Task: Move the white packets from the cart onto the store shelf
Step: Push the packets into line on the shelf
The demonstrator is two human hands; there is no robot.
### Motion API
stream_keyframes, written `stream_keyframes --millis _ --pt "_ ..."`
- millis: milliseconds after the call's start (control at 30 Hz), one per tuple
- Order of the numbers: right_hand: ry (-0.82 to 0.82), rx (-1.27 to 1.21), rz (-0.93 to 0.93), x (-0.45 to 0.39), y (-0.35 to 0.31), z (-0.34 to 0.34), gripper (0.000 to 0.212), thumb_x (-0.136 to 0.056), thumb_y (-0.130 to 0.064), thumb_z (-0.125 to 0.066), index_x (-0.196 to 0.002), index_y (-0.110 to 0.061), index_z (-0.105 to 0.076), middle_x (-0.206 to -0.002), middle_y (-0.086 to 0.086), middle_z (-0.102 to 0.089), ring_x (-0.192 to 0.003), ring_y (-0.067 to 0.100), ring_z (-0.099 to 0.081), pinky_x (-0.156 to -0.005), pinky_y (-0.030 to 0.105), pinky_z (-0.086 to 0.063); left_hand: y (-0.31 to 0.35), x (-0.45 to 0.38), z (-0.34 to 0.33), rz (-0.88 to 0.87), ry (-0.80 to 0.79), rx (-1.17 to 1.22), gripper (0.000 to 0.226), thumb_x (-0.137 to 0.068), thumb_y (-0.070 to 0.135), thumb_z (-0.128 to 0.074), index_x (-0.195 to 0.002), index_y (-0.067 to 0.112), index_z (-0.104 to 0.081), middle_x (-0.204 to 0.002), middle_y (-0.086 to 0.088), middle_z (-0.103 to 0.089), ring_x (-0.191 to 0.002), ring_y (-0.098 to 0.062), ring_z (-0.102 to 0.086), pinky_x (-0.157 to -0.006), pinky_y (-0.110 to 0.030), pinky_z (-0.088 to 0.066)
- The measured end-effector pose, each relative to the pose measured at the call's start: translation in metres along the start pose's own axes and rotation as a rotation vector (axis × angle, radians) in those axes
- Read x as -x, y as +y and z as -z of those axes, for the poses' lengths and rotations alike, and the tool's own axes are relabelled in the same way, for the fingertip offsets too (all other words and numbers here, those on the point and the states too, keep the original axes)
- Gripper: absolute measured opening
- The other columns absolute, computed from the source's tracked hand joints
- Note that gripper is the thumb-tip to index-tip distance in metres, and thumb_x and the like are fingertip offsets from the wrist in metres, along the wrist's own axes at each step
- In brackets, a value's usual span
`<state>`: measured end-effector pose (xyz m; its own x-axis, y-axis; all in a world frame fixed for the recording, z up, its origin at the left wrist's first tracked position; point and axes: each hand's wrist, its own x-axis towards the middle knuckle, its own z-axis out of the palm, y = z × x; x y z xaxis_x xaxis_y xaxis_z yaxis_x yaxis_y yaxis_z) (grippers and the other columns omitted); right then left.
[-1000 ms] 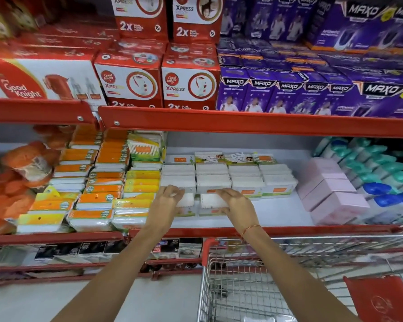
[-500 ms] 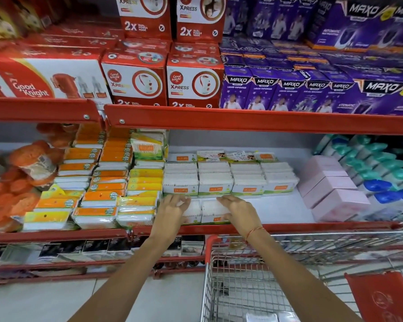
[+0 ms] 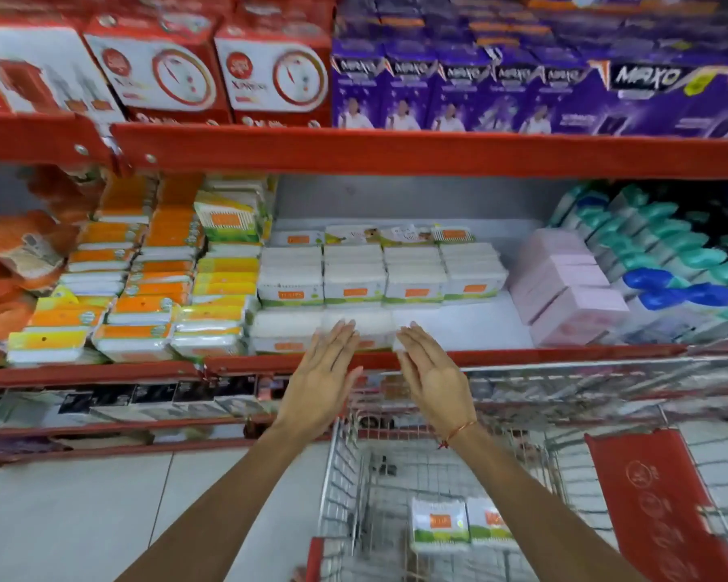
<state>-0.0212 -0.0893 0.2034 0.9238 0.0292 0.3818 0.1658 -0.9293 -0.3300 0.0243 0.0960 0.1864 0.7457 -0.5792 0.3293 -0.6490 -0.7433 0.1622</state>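
1. My left hand (image 3: 326, 371) and right hand (image 3: 431, 373) are both flat and spread, fingers straight, holding nothing. The fingertips reach over the red shelf lip (image 3: 522, 357) toward the front-row packets (image 3: 312, 329).
2. Those front-row packets sit just behind the lip. The frame is blurred there, so I can't say for sure whether my fingertips touch them.
3. Behind them is the stacked row of white packets (image 3: 354, 283), and beside it a bare stretch of shelf (image 3: 459, 325) running toward the pink boxes (image 3: 564, 287).
4. Two more packets in the cart (image 3: 459, 525) lie below the lip, near the red cart handle (image 3: 314, 558).
5. I judge them light, soft film-wrapped blocks with slick wrap that gives under pressure.
6. I'd take each by its two short ends, palms squeezing gently, never by the loose wrap.
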Motion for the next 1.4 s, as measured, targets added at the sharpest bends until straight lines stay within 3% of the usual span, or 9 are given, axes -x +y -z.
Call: stream_keyframes --millis 133,300,467,600,700,833,1000,1300,1400 --pt "-0.067 -0.042 -0.063 0.064 0.049 -0.004 0.030 -0.095 -0.021 -0.044 -0.110 -0.006 -0.066 -0.106 0.010 -0.071 -0.097 0.021 -0.066 -0.087 0.034 -0.056 0.054 0.003 -0.032 -0.114 -0.017 0.078 0.042 -0.096 0.024 -0.040 -0.128 0.001 -0.054 -0.131 -0.011 -0.059 -0.126 -0.023 -0.050 -0.113 -0.040 -0.027" --pt "-0.420 -0.013 -0.149 0.149 0.122 -0.023 0.026 -0.088 -0.017 -0.045 -0.097 -0.009 -0.068 -0.093 0.009 -0.071 -0.084 0.026 -0.068 -0.064 0.034 -0.060 0.112 0.017 -0.094 -0.233 -0.163 0.096 0.030 -0.091 0.021 -0.049 -0.109 0.005 -0.068 -0.109 -0.006 -0.071 -0.105 -0.019 -0.061 -0.099 -0.031 -0.037" --pt "-0.856 0.066 -0.243 0.210 0.181 -0.048 0.043 -0.095 -0.022 -0.051 -0.135 -0.011 -0.043 -0.140 0.009 -0.046 -0.130 0.024 -0.043 -0.107 0.034 -0.042 0.135 0.037 -0.174 -0.303 -0.529 0.104 0.021 -0.071 0.028 -0.077 -0.086 0.014 -0.075 -0.089 -0.004 -0.074 -0.087 -0.021 -0.070 -0.074 -0.028 -0.059" --pt "-1.047 0.066 -0.351 0.238 0.215 -0.073 0.086 -0.084 -0.038 -0.065 -0.147 -0.008 -0.014 -0.155 0.012 -0.022 -0.143 0.027 -0.020 -0.119 0.038 -0.022 0.148 0.058 -0.234 -0.068 -1.057 0.120 0.061 -0.090 0.044 -0.055 -0.134 0.004 -0.044 -0.137 -0.015 -0.047 -0.128 -0.028 -0.041 -0.106 -0.037 -0.037" --pt "-1.178 0.085 -0.316 0.253 0.226 -0.087 0.106 -0.077 -0.038 -0.072 -0.148 -0.007 0.000 -0.159 0.011 -0.002 -0.146 0.027 0.001 -0.121 0.044 -0.008 0.164 0.076 -0.257 0.009 -1.180 0.096 0.077 -0.082 0.048 -0.063 -0.139 0.004 -0.035 -0.143 -0.016 -0.038 -0.129 -0.030 -0.039 -0.106 -0.040 -0.038" --pt "-1.008 -0.017 -0.445 0.266 0.224 -0.094 0.087 -0.071 -0.027 -0.077 -0.139 -0.005 -0.026 -0.151 0.015 -0.029 -0.139 0.032 -0.027 -0.113 0.041 -0.035 0.176 0.100 -0.269 0.173 -1.078 0.177 0.082 -0.067 0.039 -0.079 -0.134 0.012 -0.040 -0.137 -0.010 -0.049 -0.122 -0.027 -0.049 -0.104 -0.039 -0.042" --pt "-0.999 -0.076 -0.493 0.265 0.213 -0.081 0.057 -0.077 -0.018 -0.073 -0.118 -0.017 -0.034 -0.109 0.010 -0.064 -0.090 0.023 -0.065 -0.073 0.030 -0.061 0.185 0.110 -0.249 0.254 -0.943 0.176 0.049 -0.083 0.011 -0.068 -0.125 0.013 -0.044 -0.113 -0.011 -0.067 -0.102 -0.026 -0.064 -0.084 -0.032 -0.057" --pt "-0.832 -0.006 -0.317 0.217 0.172 -0.016 0.063 -0.083 -0.020 -0.067 -0.139 -0.026 -0.040 -0.142 -0.003 -0.049 -0.124 0.015 -0.050 -0.105 0.030 -0.044 0.167 0.095 -0.170 0.314 -0.720 0.213 0.062 -0.050 0.008 -0.089 -0.109 0.017 -0.070 -0.100 -0.007 -0.073 -0.090 -0.027 -0.070 -0.063 -0.036 -0.062" --pt "-0.700 -0.030 -0.321 0.188 0.157 0.017 0.060 -0.083 -0.017 -0.067 -0.138 -0.024 -0.042 -0.143 -0.001 -0.048 -0.126 0.017 -0.049 -0.102 0.029 -0.045 0.158 0.070 -0.119 0.318 -0.517 0.330 0.049 -0.068 0.019 -0.080 -0.115 0.017 -0.066 -0.117 -0.002 -0.066 -0.107 -0.020 -0.063 -0.083 -0.034 -0.058"
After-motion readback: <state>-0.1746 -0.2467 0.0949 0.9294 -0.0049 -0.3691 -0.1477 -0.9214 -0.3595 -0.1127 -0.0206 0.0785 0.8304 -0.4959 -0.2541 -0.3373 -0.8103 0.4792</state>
